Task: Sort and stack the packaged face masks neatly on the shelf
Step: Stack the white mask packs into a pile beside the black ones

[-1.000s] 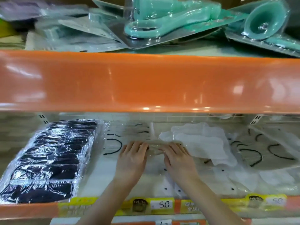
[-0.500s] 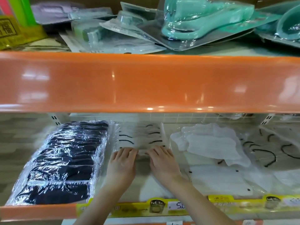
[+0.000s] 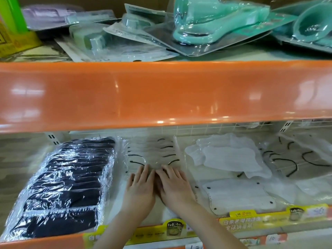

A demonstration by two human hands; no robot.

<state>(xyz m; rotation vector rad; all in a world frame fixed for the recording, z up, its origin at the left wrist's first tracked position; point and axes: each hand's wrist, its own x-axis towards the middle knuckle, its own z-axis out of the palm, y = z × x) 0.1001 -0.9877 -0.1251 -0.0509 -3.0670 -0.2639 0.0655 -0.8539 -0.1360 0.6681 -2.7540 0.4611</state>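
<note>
On your left, the row of black masks [image 3: 61,186] in clear sleeves already stands overlapped along the shelf [image 3: 149,229]. Just beside it lies the stack of clear-wrapped white masks [image 3: 152,153], and both your hands rest flat on its near end: left hand [image 3: 140,187] and right hand [image 3: 175,186], fingers straight and spread, thumbs nearly touching, gripping nothing. Press unevenly and the slick film will likely let the packs slide and fan out, or nudge sideways against the black row and skew it. Further right, the loose white masks [image 3: 231,157] and the tangled packs with black ear loops [image 3: 291,159] are unsorted. How many packs lie beneath your palms is hidden, and the far-right pile is too blurred to count, possibly several layers deep.
</note>
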